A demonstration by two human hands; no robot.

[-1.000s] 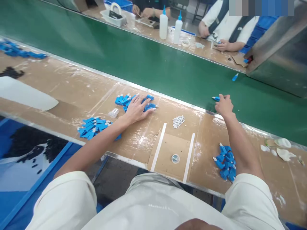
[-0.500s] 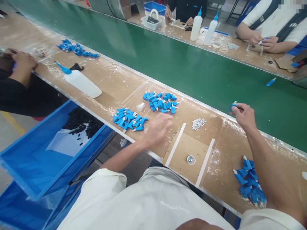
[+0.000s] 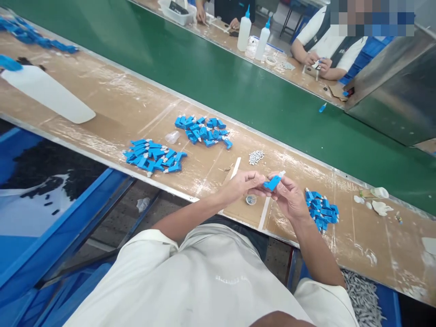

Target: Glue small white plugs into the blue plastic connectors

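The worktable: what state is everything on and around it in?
Blue part: held, white tip upward.
Right hand: gripping it.
Left hand: at its lower end.
Blue-part piles: loose.
Small grey-white pieces: heaped.
Two far bottles: upright, blue nozzles on.
Large bottle: blue top on.
Small round dish: on cardboard, contents unclear.

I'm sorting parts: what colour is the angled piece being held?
The angled piece is blue with a whitish tip, best seen in the head view.

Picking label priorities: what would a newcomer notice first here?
First, the broad green belt, slanting across the view beyond the brown worktop. Then the bright blue piece in the right hand, the left hand's fingertips close at its end. Similar blue pieces lie heaped on both sides of the hands.
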